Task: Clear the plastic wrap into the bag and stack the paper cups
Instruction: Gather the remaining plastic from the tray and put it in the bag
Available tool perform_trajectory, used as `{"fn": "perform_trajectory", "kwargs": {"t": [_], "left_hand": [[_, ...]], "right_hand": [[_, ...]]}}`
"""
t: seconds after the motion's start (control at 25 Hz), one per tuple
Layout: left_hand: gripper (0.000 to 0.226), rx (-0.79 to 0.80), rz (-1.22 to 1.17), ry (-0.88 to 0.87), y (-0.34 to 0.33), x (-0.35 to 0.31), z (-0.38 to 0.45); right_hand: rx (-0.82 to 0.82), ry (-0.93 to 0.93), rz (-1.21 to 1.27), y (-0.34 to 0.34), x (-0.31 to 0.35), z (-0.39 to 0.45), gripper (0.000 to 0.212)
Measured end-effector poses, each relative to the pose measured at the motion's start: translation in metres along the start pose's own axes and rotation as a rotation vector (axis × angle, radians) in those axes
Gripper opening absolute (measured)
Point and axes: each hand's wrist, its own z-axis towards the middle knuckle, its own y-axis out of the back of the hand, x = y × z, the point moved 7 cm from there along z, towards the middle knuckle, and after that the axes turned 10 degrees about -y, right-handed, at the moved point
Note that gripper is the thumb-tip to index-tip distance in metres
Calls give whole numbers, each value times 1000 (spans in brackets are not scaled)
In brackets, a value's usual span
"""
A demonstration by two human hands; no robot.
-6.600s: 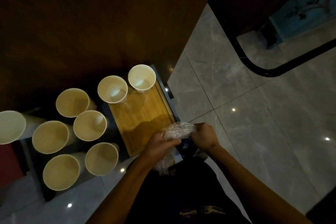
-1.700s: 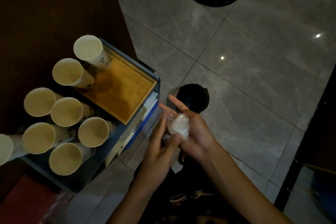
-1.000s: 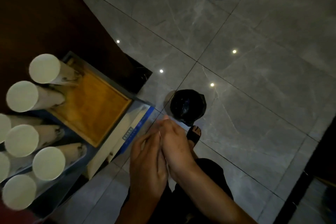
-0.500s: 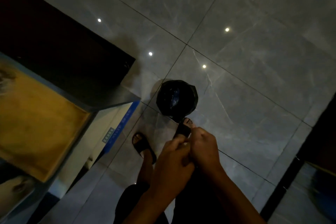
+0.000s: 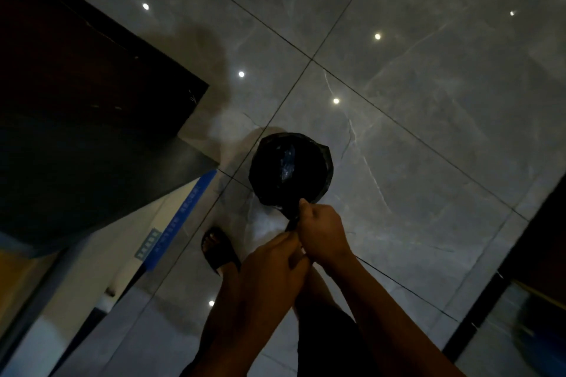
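Note:
A black bag [image 5: 318,162] lines a small round bin on the grey tiled floor, and a crumpled glint of clear plastic [image 5: 287,162] shows inside it. My right hand [image 5: 323,234] and my left hand [image 5: 272,269] are closed against each other just below the bag's near rim. The wad of plastic wrap seen in them earlier is hidden between my fingers. A dark strip, bag edge or sandal, pokes out above my right knuckles. No paper cups are in view.
A dark wooden counter [image 5: 76,55] fills the upper left. Below it are the cart's grey top [image 5: 92,180] and a white panel with a blue stripe [image 5: 183,214]. My left foot in a black sandal [image 5: 219,249] stands beside the bin. A dark frame [image 5: 539,254] runs along the right.
My view has swung right and down from the cups and tray to the floor bin. My hands, closed over the wrap wad, have moved up to the bag's rim.

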Motion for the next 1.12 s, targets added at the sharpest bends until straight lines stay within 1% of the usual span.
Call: {"fn": "perform_trajectory", "kwargs": {"t": [0.04,0.08,0.12,0.16,0.2,0.28,0.36,0.4,0.48,0.56,0.6,0.68,0.76,0.84,0.92,1.0,1.12], "left_hand": [[11,10,-3,13,-4,8,10],[11,23,-14,37,-9,16,18],[14,35,-32,66,-14,24,26],[17,49,-49,93,-18,30,33],[20,50,-39,95,-22,37,39],[31,67,55,60,-28,50,49],[37,200,144,110,-37,75,59],[36,262,184,122,-41,87,66],[27,306,264,85,-40,103,82],[19,322,327,48,-38,115,98],[16,314,334,27,-38,119,104],[11,281,325,-11,-41,128,112],[10,248,271,-19,-44,136,121],[15,207,222,-47,-45,144,135],[20,150,236,-88,-41,151,157],[25,139,252,-55,-39,164,177],[41,137,384,-8,-42,184,187]], "right_hand": [[3,-25,4,-7,-4,13,43],[11,-59,25,-14,-9,25,35],[26,-102,67,-21,-13,36,29],[37,-140,98,-28,-19,44,27],[39,-164,108,-35,-23,52,27],[42,-197,106,-49,-33,64,27],[63,-287,123,-67,-44,76,29],[80,-340,111,-74,-50,83,33],[125,-389,94,-88,-59,94,39],[108,-386,152,-95,-64,101,37],[89,-375,157,-97,-66,104,33],[87,-340,107,-101,-70,114,22],[112,-295,88,-100,-69,125,19],[115,-206,17,-94,-65,143,24],[65,-143,-69,-84,-60,163,28],[13,-103,-132,-77,-54,186,26],[10,-91,-229,-75,-51,216,28]]}}
